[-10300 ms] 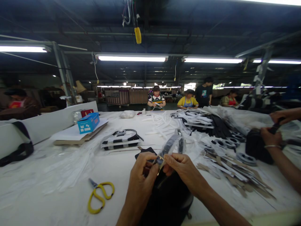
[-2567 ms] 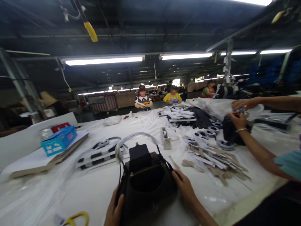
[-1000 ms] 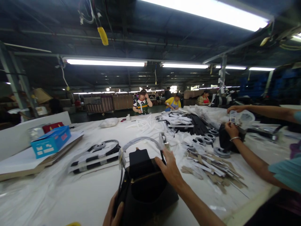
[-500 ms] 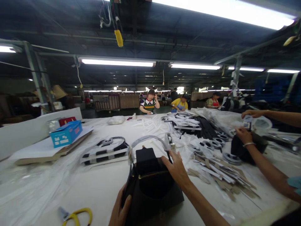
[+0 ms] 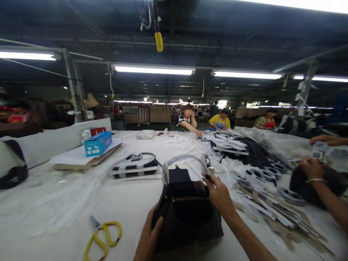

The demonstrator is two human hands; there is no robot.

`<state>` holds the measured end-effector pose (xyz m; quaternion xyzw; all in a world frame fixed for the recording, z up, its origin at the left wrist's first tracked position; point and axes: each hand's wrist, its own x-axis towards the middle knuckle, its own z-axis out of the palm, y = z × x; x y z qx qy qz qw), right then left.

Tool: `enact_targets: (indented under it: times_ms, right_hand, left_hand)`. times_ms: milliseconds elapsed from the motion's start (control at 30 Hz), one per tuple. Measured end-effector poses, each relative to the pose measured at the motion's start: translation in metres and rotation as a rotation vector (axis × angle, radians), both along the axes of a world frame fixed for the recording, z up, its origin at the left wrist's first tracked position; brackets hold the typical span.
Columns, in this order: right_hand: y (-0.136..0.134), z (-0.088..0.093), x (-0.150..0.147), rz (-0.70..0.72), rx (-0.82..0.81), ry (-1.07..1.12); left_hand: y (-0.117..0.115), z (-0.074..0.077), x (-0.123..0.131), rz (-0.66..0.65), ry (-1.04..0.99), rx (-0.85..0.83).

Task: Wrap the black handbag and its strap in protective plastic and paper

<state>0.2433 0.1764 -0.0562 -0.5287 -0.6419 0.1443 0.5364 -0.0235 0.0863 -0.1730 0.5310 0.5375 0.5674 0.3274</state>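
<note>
A black handbag (image 5: 190, 224) rests on the white table right before me, its flap raised and a gold-coloured zip edge showing. Its handle (image 5: 187, 158) arches up, wrapped in clear or pale film. Around the bag's left side, my left hand (image 5: 150, 232) is closed with the thumb on the near face. My right hand (image 5: 219, 194) pinches the bag's upper right edge near the foot of the handle. Yellow-handled scissors (image 5: 104, 235) lie to the left of the bag, apart from both hands.
A blue box (image 5: 98, 144) sits on stacked boards at left. Beyond the bag lies a wrapped strap bundle (image 5: 136, 165). Cardboard strips (image 5: 282, 214) and grey rolls (image 5: 268, 174) cover the right side. A co-worker's hands (image 5: 314, 167) hold a dark item there; others work across the table.
My view has turned left, so the scene sits further right. My right hand's fingers have closed at the handle's foot. A person across the table has stretched an arm toward the white strips.
</note>
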Motion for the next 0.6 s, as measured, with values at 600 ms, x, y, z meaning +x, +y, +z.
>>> enact_targets:
  times_ms: [600]
  right_hand:
    - [0.005,0.050,0.007,0.029,0.013,-0.295]
  left_hand:
    - [0.002,0.007,0.000,0.023,-0.012,0.044]
